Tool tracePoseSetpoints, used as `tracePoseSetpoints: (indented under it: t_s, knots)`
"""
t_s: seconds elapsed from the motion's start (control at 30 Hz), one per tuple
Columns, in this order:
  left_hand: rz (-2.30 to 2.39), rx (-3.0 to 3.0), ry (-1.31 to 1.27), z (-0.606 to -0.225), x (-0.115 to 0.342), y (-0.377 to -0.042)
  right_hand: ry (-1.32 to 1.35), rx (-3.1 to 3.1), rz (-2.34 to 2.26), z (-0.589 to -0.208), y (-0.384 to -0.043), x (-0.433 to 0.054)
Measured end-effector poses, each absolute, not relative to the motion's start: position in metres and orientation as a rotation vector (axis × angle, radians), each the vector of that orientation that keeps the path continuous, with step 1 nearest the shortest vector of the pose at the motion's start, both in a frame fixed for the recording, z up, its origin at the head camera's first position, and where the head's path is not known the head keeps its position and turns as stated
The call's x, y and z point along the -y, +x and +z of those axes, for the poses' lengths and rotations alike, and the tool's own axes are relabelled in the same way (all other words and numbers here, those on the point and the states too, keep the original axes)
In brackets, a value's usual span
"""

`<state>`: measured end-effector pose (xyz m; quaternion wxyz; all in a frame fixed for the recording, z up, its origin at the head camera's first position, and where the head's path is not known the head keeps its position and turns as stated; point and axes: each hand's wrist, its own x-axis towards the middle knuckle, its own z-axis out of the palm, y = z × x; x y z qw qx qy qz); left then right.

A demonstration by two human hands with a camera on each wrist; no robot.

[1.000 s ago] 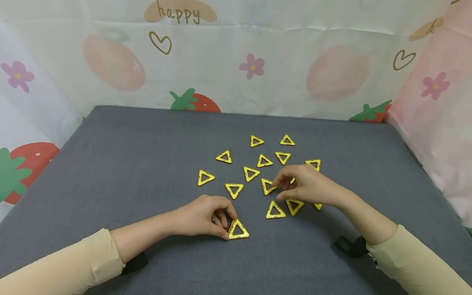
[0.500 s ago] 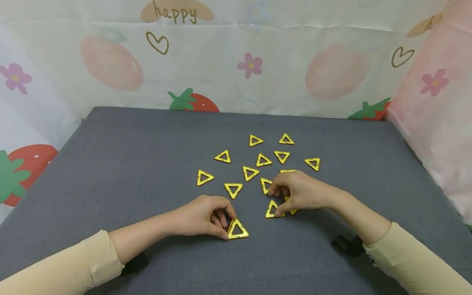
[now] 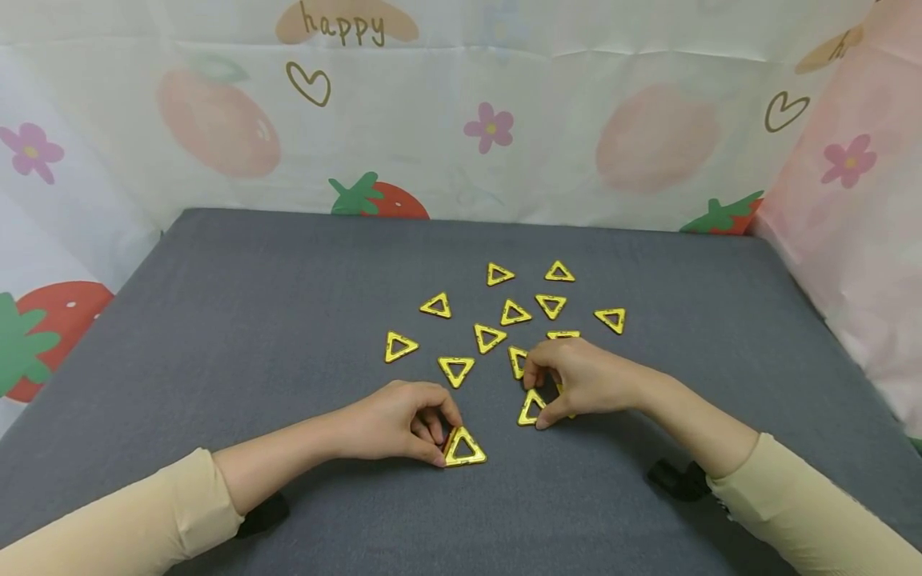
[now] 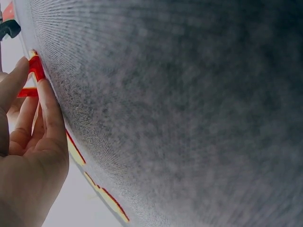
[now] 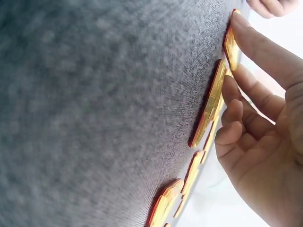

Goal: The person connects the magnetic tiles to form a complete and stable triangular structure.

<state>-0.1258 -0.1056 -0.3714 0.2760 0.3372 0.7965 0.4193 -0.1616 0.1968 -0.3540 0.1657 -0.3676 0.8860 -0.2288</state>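
With thumb and index finger my left hand [image 3: 392,422] pinches a raised yellow triangular magnetic tile [image 3: 467,460] at front centre. The left wrist view shows red-edged tile pieces [image 4: 36,67] between those fingertips, standing up off the cloth. My right hand [image 3: 594,378] reaches over the scattered tiles. Its thumb and index finger grip the corners of a flat triangular tile [image 3: 524,413], which also shows as a thin gold piece [image 5: 231,47] in the right wrist view. Another tile [image 3: 559,390] is mostly hidden beneath the right palm.
Several more yellow triangular tiles lie flat behind the hands, among them one at the left [image 3: 392,357], one near the left hand [image 3: 465,375] and one at the right [image 3: 619,320]. The grey-clothed table [image 3: 252,280] ends at a printed curtain [image 3: 547,184].
My right hand has come down and toward me, from above the tiles onto the nearest one, closing thumb and index finger on it. The left hand stays in place with its tile.
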Motion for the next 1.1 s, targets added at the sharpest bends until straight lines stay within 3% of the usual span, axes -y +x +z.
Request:
tracePoseSetpoints:
  t_s: [1.1]
  knots:
    - [1.134, -2.135, 0.900, -0.372, 0.105, -0.126, -0.968, -2.424, -0.928, -0.348, -0.148, -0.177]
